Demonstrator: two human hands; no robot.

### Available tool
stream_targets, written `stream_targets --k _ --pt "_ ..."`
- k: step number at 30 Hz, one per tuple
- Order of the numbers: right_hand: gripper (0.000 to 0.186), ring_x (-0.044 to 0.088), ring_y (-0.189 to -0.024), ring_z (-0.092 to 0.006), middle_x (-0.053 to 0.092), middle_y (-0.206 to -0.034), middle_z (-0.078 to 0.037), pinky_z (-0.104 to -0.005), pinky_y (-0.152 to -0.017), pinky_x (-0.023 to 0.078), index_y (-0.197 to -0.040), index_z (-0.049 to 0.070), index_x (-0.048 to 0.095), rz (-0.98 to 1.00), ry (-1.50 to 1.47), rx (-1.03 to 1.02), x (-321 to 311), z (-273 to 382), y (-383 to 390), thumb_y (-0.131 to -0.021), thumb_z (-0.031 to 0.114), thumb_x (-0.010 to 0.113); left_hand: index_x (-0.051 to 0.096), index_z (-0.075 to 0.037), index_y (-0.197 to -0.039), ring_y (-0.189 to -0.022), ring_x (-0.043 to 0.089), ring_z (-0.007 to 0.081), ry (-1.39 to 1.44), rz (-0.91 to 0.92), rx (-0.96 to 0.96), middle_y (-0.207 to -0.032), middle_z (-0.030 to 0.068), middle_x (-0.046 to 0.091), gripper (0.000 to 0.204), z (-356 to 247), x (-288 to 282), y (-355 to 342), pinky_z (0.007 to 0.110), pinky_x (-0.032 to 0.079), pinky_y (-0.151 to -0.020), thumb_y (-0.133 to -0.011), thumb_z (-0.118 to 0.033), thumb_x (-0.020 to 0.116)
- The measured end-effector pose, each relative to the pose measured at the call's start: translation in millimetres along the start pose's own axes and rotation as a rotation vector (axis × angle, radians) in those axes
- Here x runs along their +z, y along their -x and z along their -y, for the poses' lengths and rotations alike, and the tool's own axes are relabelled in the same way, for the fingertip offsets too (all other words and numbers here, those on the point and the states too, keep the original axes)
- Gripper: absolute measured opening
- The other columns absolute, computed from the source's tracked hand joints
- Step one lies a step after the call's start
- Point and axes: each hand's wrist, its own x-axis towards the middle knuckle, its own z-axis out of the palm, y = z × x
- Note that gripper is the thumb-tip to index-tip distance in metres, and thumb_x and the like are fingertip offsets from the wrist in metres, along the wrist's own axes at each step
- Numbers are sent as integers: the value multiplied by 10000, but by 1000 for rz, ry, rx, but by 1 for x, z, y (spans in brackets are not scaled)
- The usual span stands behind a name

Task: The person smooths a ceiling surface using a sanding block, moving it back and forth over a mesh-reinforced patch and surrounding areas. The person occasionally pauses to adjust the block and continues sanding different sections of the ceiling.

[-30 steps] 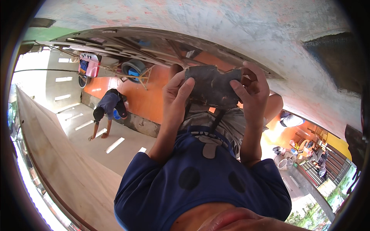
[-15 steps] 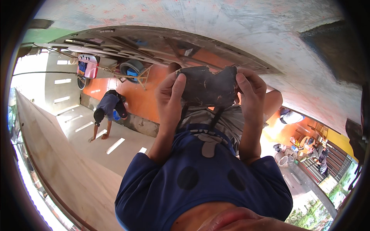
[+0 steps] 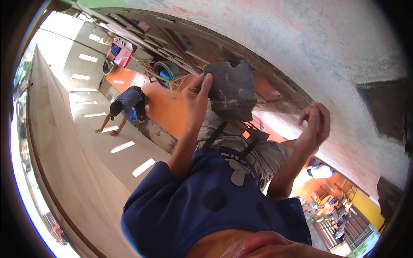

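Wearing a dark blue shirt with black spots and grey shorts, a person is seen from above, both bare forearms raised in front of the body. The left hand has its thumb and fingers clamped on the left edge of a dark flat piece with ragged edges and a notch along its top. The piece hangs out to the right of those fingers, above the lap, its longer line seeming to slant from upper left to lower right. The left hand is the nearer one; the right hand is raised well apart to the right, its fingers curled toward the thumb, and whether they pinch anything small cannot be told. Half a second earlier both hands gripped the piece, one on each side, and it lay more nearly level; now only the left holds it, and the whole view has tilted. Beyond the hands a pale, scuffed wall fills the upper right. Farther off, at left, a co-worker bends low beside an orange floor, both arms reaching down. Behind are a grey basin and a pink and white appliance.
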Motion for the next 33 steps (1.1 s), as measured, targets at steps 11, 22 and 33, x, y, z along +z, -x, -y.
stream_targets --k 11,22,33 --pt "186 468 -542 -169 501 -624 -64 -299 -478 404 -1015 -34 570 -228 22 -1163 -8 28 -98 -1012 149 602 752 49 -1004 -663 660 115 -499 -519 624 -754 97 735 270 -13 -96 -234 296 514 -621 -918 -207 768" --pt "215 456 -433 -160 502 -565 -85 -266 -384 340 -964 -90 509 -367 199 -1489 -2 -5 -132 -995 112 577 677 41 -967 -704 683 361 -645 -556 911 -795 215 688 113 -24 -89 -289 404 508 -626 -952 -69 660" --pt "237 437 -399 -151 468 -515 -59 -267 -354 358 -922 -75 497 -402 305 -1627 -1 4 -135 -992 150 518 643 3 -1065 -709 681 360 -636 -245 1023 -851 236 674 125 -30 -85 -280 379 520 -626 -989 -85 599"
